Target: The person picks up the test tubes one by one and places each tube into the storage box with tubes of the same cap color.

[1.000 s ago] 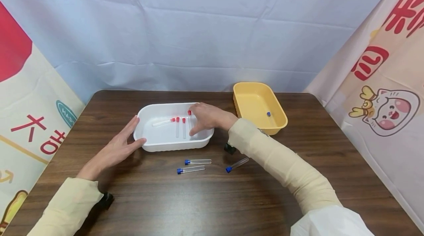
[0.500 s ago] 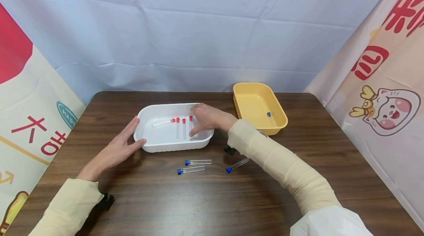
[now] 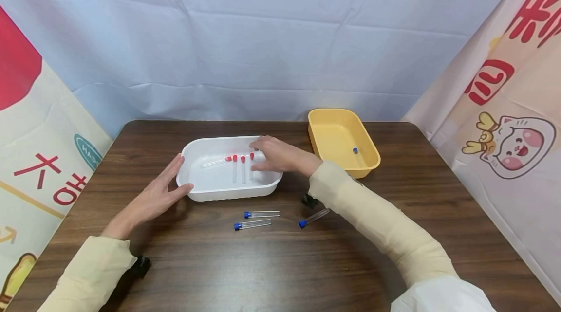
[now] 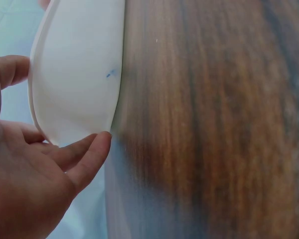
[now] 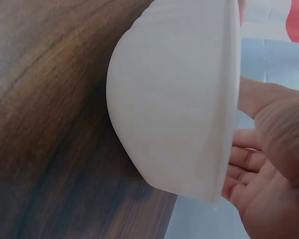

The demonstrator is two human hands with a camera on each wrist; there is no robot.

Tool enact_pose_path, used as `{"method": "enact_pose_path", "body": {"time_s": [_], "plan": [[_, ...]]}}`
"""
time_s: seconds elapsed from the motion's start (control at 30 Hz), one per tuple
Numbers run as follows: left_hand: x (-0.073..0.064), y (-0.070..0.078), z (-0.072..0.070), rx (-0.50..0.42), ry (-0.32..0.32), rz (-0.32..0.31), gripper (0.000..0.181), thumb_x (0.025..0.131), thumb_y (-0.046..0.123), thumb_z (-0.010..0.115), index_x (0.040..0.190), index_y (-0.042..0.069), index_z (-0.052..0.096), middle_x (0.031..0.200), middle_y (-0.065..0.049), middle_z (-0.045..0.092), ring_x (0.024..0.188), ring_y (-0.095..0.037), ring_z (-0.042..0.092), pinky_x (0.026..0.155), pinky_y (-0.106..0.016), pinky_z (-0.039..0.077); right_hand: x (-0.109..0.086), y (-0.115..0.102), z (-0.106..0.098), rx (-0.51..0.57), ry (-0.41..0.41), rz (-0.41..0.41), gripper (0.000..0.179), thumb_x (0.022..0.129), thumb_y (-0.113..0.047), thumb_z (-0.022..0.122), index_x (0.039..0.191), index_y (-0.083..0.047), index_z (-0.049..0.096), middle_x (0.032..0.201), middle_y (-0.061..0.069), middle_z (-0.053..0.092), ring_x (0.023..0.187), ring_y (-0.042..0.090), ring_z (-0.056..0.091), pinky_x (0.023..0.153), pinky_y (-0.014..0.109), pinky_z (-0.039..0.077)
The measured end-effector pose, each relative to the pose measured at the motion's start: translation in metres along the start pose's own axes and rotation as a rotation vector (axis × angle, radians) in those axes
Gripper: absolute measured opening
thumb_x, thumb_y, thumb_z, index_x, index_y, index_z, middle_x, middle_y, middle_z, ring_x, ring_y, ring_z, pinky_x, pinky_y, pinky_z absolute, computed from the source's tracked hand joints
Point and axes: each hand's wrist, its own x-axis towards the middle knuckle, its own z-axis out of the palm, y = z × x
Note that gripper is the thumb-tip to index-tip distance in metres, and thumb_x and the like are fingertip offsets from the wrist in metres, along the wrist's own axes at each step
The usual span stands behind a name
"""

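A white plastic tray (image 3: pixel 210 191) holds several clear test tubes with red caps; three stand side by side lengthwise and one lies across to their left. My left hand (image 3: pixel 155 197) rests against the tray's left end, fingers straight and thumb spread along the rim. In the left wrist view its fingertips (image 4: pixel 105 137) touch the outer wall. Over the tray's right end is my right hand (image 3: pixel 280 155), fingers and thumb parted beside the rightmost red-capped tube (image 3: pixel 252 157). The tray wall (image 5: pixel 174 99) hides its fingertips in the right wrist view.
Two blue-capped test tubes (image 3: pixel 262 214) lie in front of the white tray, and another blue-capped tube (image 3: pixel 313 218) lies near the right forearm. A yellow tray (image 3: pixel 333 144) with one blue-capped tube (image 3: pixel 356 151) stands back right on the wooden table (image 3: pixel 280 268).
The rightmost red-capped tube has come down toward me onto the tray floor beside the others. My right hand has let go of it and drawn slightly right. The left hand stays put.
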Motion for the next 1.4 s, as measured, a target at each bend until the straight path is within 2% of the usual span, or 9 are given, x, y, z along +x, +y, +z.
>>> {"method": "enact_pose_path", "body": {"time_s": [0.23,0.4,0.6,0.87,1.17,1.4], "plan": [[0.0,0.0,0.001,-0.004,-0.003,-0.005,0.082,0.092,0.045,0.053,0.151,0.016,0.003,0.155,0.003,-0.005,0.14,-0.028,0.006,0.103,-0.059,0.018,-0.016,0.001,-0.006,-0.017,0.159,-0.053,0.056,0.086,-0.041,0.064,0.131,-0.008,0.053,0.123,0.005,0.055,0.11,0.013,0.049,0.094,0.027,0.041],[0.0,0.001,0.001,-0.001,-0.009,-0.01,0.083,0.092,0.046,0.053,0.151,0.017,0.002,0.155,0.003,-0.005,0.14,-0.028,0.005,0.103,-0.059,0.019,-0.028,0.006,-0.008,0.022,0.237,-0.026,0.056,0.087,-0.04,0.064,0.129,-0.006,0.054,0.121,0.007,0.055,0.109,0.015,0.048,0.092,0.03,0.043],[0.0,0.001,0.0,-0.005,-0.011,-0.01,0.082,0.092,0.045,0.053,0.15,0.017,0.002,0.155,0.004,-0.006,0.14,-0.028,0.006,0.102,-0.058,0.022,-0.042,0.016,-0.011,0.071,0.288,-0.017,0.055,0.087,-0.04,0.064,0.128,-0.004,0.054,0.12,0.01,0.055,0.106,0.017,0.048,0.09,0.032,0.043],[0.0,0.002,0.0,0.004,-0.014,-0.01,0.084,0.092,0.047,0.052,0.15,0.017,0.001,0.155,0.002,-0.006,0.14,-0.03,0.006,0.102,-0.059,0.022,-0.063,0.027,-0.018,0.114,0.319,0.034,0.054,0.087,-0.042,0.062,0.127,-0.007,0.054,0.12,0.006,0.054,0.109,0.017,0.05,0.092,0.033,0.042],[0.0,0.002,0.0,-0.001,-0.014,-0.009,0.083,0.092,0.044,0.053,0.15,0.016,0.001,0.155,0.002,-0.006,0.14,-0.029,0.006,0.102,-0.058,0.021,-0.088,0.033,-0.019,0.148,0.393,0.07,0.051,0.088,-0.039,0.063,0.125,-0.005,0.055,0.119,0.009,0.056,0.11,0.024,0.051,0.092,0.039,0.041],[0.001,0.001,0.0,-0.003,-0.015,-0.009,0.082,0.092,0.043,0.054,0.15,0.017,0.002,0.155,0.003,-0.006,0.14,-0.028,0.005,0.103,-0.058,0.021,-0.109,0.037,-0.016,0.186,0.451,0.132,0.052,0.087,-0.04,0.063,0.125,-0.005,0.055,0.12,0.009,0.056,0.106,0.024,0.051,0.088,0.039,0.042]]}}
